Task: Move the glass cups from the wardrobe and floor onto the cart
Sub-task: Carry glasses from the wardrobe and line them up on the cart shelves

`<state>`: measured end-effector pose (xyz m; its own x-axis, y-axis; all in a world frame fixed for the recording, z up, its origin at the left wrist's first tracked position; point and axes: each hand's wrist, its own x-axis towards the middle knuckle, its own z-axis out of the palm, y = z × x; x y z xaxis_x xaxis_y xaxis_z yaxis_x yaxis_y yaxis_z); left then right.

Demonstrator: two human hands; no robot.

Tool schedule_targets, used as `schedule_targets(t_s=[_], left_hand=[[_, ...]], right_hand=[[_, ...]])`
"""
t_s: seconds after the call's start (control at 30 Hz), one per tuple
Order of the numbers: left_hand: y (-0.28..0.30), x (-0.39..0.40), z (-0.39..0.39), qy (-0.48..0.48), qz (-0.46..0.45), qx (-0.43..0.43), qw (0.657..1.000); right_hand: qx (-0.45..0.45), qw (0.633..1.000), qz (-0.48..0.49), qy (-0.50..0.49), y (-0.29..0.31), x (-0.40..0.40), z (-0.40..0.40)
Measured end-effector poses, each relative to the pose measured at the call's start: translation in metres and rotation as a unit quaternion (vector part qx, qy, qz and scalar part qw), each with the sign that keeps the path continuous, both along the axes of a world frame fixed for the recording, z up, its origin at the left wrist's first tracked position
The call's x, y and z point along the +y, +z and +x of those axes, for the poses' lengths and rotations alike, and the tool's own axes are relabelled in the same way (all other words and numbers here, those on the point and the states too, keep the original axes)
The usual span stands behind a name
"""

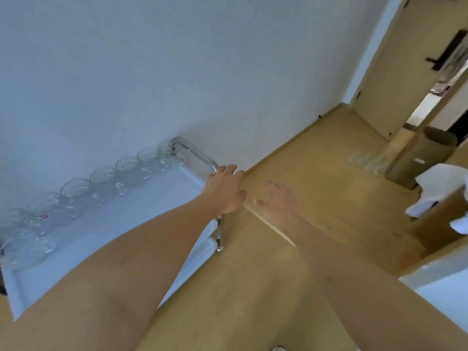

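Pale wall and wooden floor (316,198) seen | white cart (141,214) stood against wall | about eight glass mugs (101,178) lined along its far edge, one more (35,247) at left end | further glasses (367,160) clustered on floor, count unclear | left hand (225,191) laid over cart's chrome rail (195,150), grasp unclear | right hand (278,198) spread, nothing held

No readable text — labels too blurred.

White cart (141,198), clear cups (76,190), tan floor (316,188)
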<state>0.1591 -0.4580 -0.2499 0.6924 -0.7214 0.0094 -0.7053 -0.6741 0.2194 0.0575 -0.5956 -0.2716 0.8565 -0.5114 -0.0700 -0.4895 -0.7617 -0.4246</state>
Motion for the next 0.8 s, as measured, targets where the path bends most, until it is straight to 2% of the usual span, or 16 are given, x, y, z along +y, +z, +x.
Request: schedule_targets(t_s=[0.27, 0.4, 0.8], left_hand=[[0.077, -0.139, -0.028, -0.118, -0.049, -0.069, 0.989], [0.107, -0.214, -0.050, -0.169, -0.074, -0.069, 0.980], [0.128, -0.417, -0.090, -0.232, -0.097, -0.066, 0.966]], right_hand=[[-0.053, 0.991, -0.067, -0.105, 0.067, -0.121, -0.064], [-0.082, 0.983, -0.086, -0.139, 0.094, -0.188, -0.089], [-0.106, 0.963, -0.108, -0.225, 0.116, -0.363, -0.150]])
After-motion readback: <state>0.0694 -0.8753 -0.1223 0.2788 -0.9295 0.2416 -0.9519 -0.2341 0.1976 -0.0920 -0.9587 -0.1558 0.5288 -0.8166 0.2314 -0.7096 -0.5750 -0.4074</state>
